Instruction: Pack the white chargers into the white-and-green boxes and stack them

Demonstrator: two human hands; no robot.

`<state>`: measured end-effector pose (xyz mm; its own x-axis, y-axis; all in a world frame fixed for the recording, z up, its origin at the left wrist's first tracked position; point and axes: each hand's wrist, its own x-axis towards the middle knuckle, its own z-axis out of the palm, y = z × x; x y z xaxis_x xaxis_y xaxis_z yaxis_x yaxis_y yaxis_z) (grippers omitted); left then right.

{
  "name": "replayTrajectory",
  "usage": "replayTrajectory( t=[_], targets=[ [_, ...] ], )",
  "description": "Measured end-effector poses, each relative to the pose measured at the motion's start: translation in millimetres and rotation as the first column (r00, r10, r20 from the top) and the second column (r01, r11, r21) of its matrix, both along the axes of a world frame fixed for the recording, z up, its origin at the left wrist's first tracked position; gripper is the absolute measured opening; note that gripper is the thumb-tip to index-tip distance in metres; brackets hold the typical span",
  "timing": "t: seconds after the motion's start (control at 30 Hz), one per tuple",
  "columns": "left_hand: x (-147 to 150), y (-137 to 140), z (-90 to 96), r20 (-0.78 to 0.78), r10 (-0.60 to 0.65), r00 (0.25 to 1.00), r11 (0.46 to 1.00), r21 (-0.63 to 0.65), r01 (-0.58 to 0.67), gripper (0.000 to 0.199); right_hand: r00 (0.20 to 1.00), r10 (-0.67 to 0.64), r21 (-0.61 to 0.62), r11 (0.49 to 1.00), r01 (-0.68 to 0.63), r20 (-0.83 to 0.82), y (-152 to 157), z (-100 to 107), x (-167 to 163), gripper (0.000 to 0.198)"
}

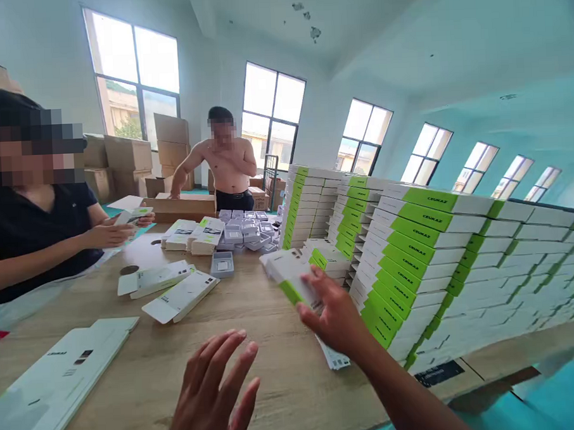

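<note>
My left hand [213, 389] is raised over the near part of the table, fingers spread, holding nothing. Further right, my right hand [334, 311] grips the end of a slim white and green box [289, 272], thumb on the near side and fingers on top. The box is tilted and slightly blurred, its flap end pointing away from me. Just beyond it lie more white boxes [334, 254], partly hidden. Under my right wrist some flat printed cartons [335, 355] stick out. Two partly folded boxes [181, 297] with open flaps lie left of centre.
Tall stacks of boxes [398, 267] wall the table's right side. Flat cartons [61, 383] lie at the near left. A tray [222, 265] and a heap of plastic trays [247, 230] sit behind. One person [40, 219] at left holds a box; another [230, 163] stands beyond.
</note>
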<state>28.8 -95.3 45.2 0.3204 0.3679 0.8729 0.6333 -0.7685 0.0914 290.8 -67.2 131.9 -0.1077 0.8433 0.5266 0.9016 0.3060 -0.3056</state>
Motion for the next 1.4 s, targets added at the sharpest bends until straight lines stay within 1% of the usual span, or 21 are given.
replayTrajectory(
  t=[0.03,0.1,0.17,0.23,0.3,0.37,0.4,0.43,0.47,0.53,0.6,0.7,0.77,0.87,0.97,1.07,1.1,1.2,1.27,1.33,1.4],
  targets=[
    [1,3,-10.2,-0.024,-0.024,0.999,0.999,-0.029,0.023,0.040,0.989,-0.125,0.094,0.989,0.118,0.080,23,5,13,0.053],
    [3,6,-34.8,-0.118,-0.094,0.988,0.995,-0.048,0.089,0.039,0.926,-0.311,0.182,0.944,0.275,0.214,62,19,39,0.047],
    [3,7,-58.0,-0.206,-0.146,0.968,0.989,-0.052,0.138,0.039,0.895,-0.369,0.202,0.924,0.324,0.250,84,30,55,0.038],
    [-1,7,-71.8,-0.243,-0.154,0.958,0.985,-0.120,0.128,0.039,0.899,-0.370,0.214,0.922,0.323,0.236,86,27,54,0.036],
    [-12,13,-71.8,-0.250,-0.099,0.963,0.968,-0.250,0.035,0.039,0.936,-0.282,0.237,0.944,0.232,0.209,68,0,38,0.038],
    [-29,32,-59.6,-0.291,0.028,0.956,0.907,-0.394,-0.147,0.037,0.985,-0.058,0.222,0.975,0.021,0.165,36,-46,14,0.034],
    [-40,48,-50.7,-0.337,0.114,0.935,0.851,-0.452,-0.267,0.037,0.988,0.071,0.166,0.982,-0.094,0.139,17,-73,1,0.030],
    [-52,68,-41.1,-0.410,0.203,0.889,0.768,-0.497,-0.404,0.039,0.982,0.166,0.107,0.979,-0.176,0.094,-2,-101,-11,0.024],
    [-64,90,-31.5,-0.442,0.271,0.855,0.716,-0.501,-0.486,0.042,0.971,0.234,0.066,0.969,-0.236,0.044,-20,-126,-23,0.021],
    [-85,136,-14.3,-0.497,0.362,0.789,0.629,-0.494,-0.600,0.050,0.949,0.314,0.110,0.945,-0.308,-0.038,-47,-167,-40,0.018],
    [-97,174,-1.9,-0.564,0.372,0.737,0.551,-0.505,-0.664,0.064,0.940,0.327,0.186,0.934,-0.305,-0.101,-62,-187,-49,0.017],
    [-95,202,5.0,-0.646,0.294,0.705,0.501,-0.524,-0.689,0.070,0.951,0.253,0.192,0.957,-0.218,-0.177,-69,-186,-42,0.018],
    [-83,198,3.0,-0.683,0.233,0.692,0.492,-0.531,-0.690,0.069,0.973,0.164,0.140,0.980,-0.142,-0.161,-69,-177,-24,0.019],
    [-65,168,-3.1,-0.714,0.151,0.683,0.498,-0.542,-0.677,0.068,0.997,-0.033,0.064,0.997,0.037,-0.069,-64,-171,10,0.024],
    [-62,132,-4.6,-0.711,0.002,0.704,0.561,-0.582,-0.589,0.061,0.981,-0.194,-0.082,0.978,0.192,-0.013,-56,-171,43,0.033],
    [-76,112,-0.2,-0.698,-0.198,0.688,0.656,-0.616,-0.437,0.042,0.986,-0.167,-0.250,0.955,0.161,0.000,-51,-169,68,0.047],
    [-81,109,1.2,-0.695,-0.236,0.679,0.697,-0.608,-0.379,0.046,0.991,-0.136,-0.283,0.950,0.130,-0.001,-51,-167,73,0.052],
    [-86,110,2.2,-0.694,-0.332,0.640,0.813,-0.554,-0.179,0.094,0.998,-0.059,-0.322,0.945,0.054,-0.005,-53,-161,86,0.053],
    [-78,113,0.7,-0.696,-0.460,0.551,0.811,-0.582,-0.058,0.107,0.999,-0.030,-0.326,0.945,0.023,-0.018,-55,-158,91,0.044],
    [-66,114,0.7,-0.672,-0.584,0.456,0.757,-0.654,0.005,0.108,0.999,-0.020,-0.317,0.948,0.008,-0.035,-57,-156,94,0.033],
    [-57,114,3.2,-0.643,-0.616,0.455,0.727,-0.687,0.013,0.102,0.999,-0.018,-0.292,0.956,0.003,-0.049,-58,-153,95,0.026]
  ],
)
